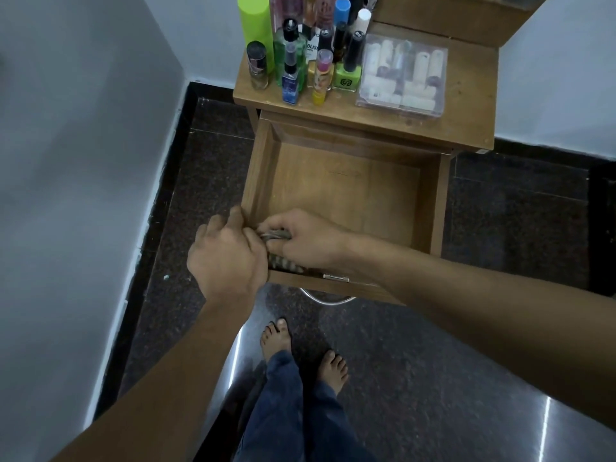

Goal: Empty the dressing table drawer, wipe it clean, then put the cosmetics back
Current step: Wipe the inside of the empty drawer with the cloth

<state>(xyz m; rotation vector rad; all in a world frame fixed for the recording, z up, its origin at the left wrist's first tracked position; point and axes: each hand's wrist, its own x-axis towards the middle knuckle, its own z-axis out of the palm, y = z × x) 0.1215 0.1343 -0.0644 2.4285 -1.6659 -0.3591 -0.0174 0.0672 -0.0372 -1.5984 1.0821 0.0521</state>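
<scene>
The wooden drawer [430, 201] is pulled out of the dressing table [466, 95], and its bottom is bare. A striped grey cloth [283, 260] lies bunched in the near left corner. My right hand [306, 240] grips the cloth inside that corner. My left hand [226, 258] holds the drawer's left front corner, with its fingers curled over the wall next to the cloth. Several cosmetics bottles [300, 58] stand on the tabletop at the left, and a clear plastic case of lipsticks [403, 75] lies at the right.
A grey wall runs close along the left, and another stands behind the table. The floor [500, 345] is dark polished stone. My bare feet [300, 351] stand just before the drawer front, whose metal handle [330, 300] sticks out toward me.
</scene>
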